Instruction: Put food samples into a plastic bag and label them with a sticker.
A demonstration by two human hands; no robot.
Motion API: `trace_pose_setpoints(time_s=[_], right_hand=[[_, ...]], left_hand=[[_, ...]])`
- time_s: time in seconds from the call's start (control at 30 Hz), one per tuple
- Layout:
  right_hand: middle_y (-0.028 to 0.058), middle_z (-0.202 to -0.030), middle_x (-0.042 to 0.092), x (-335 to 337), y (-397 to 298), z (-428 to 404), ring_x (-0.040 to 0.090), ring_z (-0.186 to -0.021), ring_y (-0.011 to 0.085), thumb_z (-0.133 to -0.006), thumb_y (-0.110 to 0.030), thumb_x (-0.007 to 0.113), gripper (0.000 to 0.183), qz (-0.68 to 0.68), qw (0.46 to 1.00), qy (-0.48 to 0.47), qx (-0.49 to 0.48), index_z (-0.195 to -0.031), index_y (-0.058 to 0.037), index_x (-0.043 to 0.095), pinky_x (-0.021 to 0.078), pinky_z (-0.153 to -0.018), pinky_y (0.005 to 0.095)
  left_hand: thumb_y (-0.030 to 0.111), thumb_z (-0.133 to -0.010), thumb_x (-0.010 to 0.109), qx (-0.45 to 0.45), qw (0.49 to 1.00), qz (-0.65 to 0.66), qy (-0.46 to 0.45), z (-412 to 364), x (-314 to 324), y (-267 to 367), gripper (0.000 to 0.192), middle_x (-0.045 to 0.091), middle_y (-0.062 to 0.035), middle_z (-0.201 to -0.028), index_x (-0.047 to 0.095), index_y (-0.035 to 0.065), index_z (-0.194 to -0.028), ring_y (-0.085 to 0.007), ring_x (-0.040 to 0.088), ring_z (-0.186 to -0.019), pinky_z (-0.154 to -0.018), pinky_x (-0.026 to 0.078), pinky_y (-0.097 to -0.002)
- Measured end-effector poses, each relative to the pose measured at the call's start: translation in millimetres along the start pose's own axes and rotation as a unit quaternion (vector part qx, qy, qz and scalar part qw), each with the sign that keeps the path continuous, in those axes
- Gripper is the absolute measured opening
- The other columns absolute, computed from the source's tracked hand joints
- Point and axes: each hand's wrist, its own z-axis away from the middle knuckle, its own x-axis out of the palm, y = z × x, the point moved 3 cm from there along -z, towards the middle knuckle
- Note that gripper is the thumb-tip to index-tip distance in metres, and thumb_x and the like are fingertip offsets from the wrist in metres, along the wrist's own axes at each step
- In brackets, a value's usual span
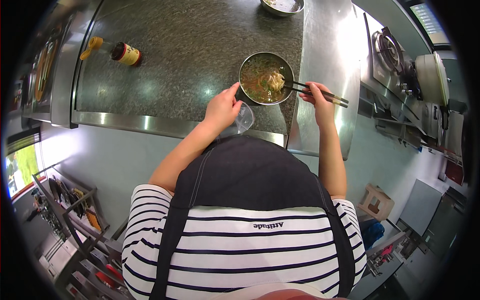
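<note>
A round metal bowl (pixel 250 92) of noodles in broth with chopped greens stands on the stone countertop. My right hand (pixel 318 99) holds a pair of dark chopsticks (pixel 300 87) from the right, their tips in the bowl at a clump of noodles (pixel 276 80). At the bowl's left rim, my left hand (pixel 224 107) has its index finger stretched out to the edge. A clear, thin plastic item (pixel 245 118), perhaps a cup or bag, is at that hand's thumb side; whether the hand grips it is hard to tell.
On the counter's left lies a glass bottle (pixel 129 54) with a yellow flip cap. Another metal bowl (pixel 282 12) stands at the far edge of view. A gas burner (pixel 390 48) and a large lidded pot (pixel 431 78) are at the right, beyond the steel worktop (pixel 326 45).
</note>
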Motion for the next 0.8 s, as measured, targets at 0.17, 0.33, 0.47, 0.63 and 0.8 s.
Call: trace_pose_setpoints(time_s=[0.17,0.33,0.47,0.63,0.8], right_hand=[[0.0128,-0.08,0.059,6,34,-7,0.06,-0.068,0.0174,-0.085,-0.017,0.05,0.024,-0.118,0.991,-0.039,0.039,-0.094,0.0055,0.054,0.0497,-0.061,0.0238],[0.0128,-0.081,0.059,10,43,-8,0.06,-0.068,0.0181,-0.085,-0.018,0.049,0.026,-0.157,0.984,-0.039,0.071,-0.095,0.0059,0.053,0.0489,-0.062,0.0229],[0.0128,-0.08,0.059,10,43,-9,0.06,-0.068,0.018,-0.085,-0.018,0.049,0.026,-0.175,0.98,-0.047,0.078,-0.094,0.0056,0.053,0.0489,-0.061,0.0231],[0.0128,-0.08,0.059,11,39,-4,0.06,-0.067,0.0176,-0.085,-0.017,0.049,0.025,-0.173,0.981,-0.04,0.083,-0.093,0.0053,0.054,0.0487,-0.06,0.0228],[0.0107,-0.075,0.057,21,-1,12,0.059,-0.059,0.0159,-0.085,-0.018,0.05,0.019,-0.05,0.999,0.016,0.006,-0.089,0.0009,0.053,0.0479,-0.052,0.0231]], left_hand=[[0.012,-0.071,0.059,0.003,1.0,-0.018,0.003,-1,-1,1,0.049,0.053,-0.0082,-0.069,0.045,0.0034,-0.117,-0.0234,0.054,-0.062,-0.056,0.043,-0.0347],[0.011,-0.071,0.061,0.007,1.0,-0.015,0.005,1,-3,0,0.05,0.053,-0.0087,-0.067,0.045,0.0035,-0.118,-0.0224,0.053,-0.06,-0.056,0.042,-0.0336],[0.011,-0.071,0.061,0.005,1.0,0.009,0.01,2,-5,-2,0.049,0.054,-0.009,-0.068,0.046,0.0033,-0.117,-0.0222,0.053,-0.058,-0.056,0.043,-0.033],[0.012,-0.072,0.058,-0.003,1.0,0.023,0.008,7,-7,-6,0.046,0.054,-0.0087,-0.071,0.047,0.0028,-0.115,-0.0241,0.054,-0.062,-0.056,0.043,-0.0352],[0.013,-0.072,0.059,-0.021,0.998,0.059,0.014,11,-9,-9,0.043,0.053,-0.0087,-0.07,0.048,0.0028,-0.112,-0.0234,0.053,-0.062,-0.056,0.042,-0.034]])
